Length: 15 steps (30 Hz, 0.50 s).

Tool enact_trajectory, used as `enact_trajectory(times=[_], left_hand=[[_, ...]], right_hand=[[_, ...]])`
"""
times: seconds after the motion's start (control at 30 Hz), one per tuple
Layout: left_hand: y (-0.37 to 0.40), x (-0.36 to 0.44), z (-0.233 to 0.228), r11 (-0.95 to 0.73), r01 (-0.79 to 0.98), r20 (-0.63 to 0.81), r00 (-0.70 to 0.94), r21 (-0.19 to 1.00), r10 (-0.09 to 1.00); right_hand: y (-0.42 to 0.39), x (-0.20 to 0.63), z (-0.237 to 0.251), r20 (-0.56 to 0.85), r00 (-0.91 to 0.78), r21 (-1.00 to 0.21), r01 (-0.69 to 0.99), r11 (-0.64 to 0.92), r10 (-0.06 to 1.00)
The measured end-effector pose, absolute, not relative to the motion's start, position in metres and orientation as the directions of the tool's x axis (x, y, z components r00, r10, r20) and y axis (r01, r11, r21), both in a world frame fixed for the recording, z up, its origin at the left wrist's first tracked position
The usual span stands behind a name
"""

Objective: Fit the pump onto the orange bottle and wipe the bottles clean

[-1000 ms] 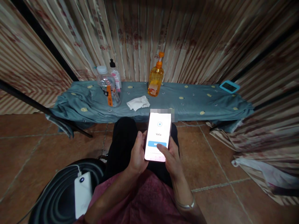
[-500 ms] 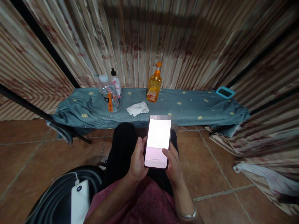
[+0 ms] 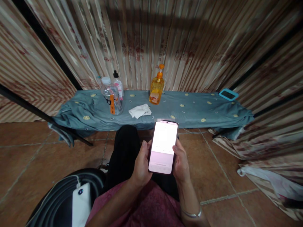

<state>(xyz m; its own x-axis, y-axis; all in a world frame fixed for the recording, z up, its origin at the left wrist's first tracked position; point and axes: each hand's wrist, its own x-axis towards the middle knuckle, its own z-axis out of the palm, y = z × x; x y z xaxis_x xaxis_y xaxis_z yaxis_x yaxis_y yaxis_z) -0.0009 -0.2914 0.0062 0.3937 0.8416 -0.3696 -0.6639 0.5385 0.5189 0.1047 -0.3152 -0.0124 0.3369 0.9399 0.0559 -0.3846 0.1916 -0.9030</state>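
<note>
Head view: a phone (image 3: 163, 147), screen lit white and pale pink, held over the lap between both hands. Left hand (image 3: 141, 164) wraps the phone's left edge, fingers curled behind and thumb lying along the side; right hand (image 3: 181, 160) clasps the right edge likewise, thumb resting at the screen's border. Both grips are closed on the phone, neither hand nearer than the other. The phone's long axis runs away from the body, top end tipped slightly to the right, toward the low bench ahead; a silver bangle (image 3: 190, 214) circles the right wrist. Below the hands: black trousers (image 3: 124, 148) and a dark red shirt (image 3: 153, 205). To the left of the lap, a white power bank (image 3: 80, 203) with its cable lies on a black coiled hose or tube (image 3: 54, 198). Floor: reddish-brown tiles (image 3: 47, 157) with pale joints. Ahead, well apart from the hands, a low bench under a blue-green patterned cloth (image 3: 189, 108) carries a clear plastic bottle (image 3: 111, 96) with an orange label, a small pump bottle (image 3: 117, 85) just behind it, a crumpled white cloth (image 3: 140, 110), an orange pump bottle (image 3: 157, 86), and at the far right end a device in a light blue case (image 3: 228, 94). Striped curtains (image 3: 189, 47) close the space on all sides; a white plastic bag (image 3: 272, 179) lies on the floor at right.
</note>
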Motion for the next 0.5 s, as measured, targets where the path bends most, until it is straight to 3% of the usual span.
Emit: enact_trajectory(times=[0.5], left_hand=[[-0.2913,-0.0003,0.0084,0.520,-0.667,-0.376,0.364,0.533,0.852]], right_hand=[[-0.3100,0.1076,-0.0114,0.071,0.355,-0.909,-0.362,0.207,0.932]])
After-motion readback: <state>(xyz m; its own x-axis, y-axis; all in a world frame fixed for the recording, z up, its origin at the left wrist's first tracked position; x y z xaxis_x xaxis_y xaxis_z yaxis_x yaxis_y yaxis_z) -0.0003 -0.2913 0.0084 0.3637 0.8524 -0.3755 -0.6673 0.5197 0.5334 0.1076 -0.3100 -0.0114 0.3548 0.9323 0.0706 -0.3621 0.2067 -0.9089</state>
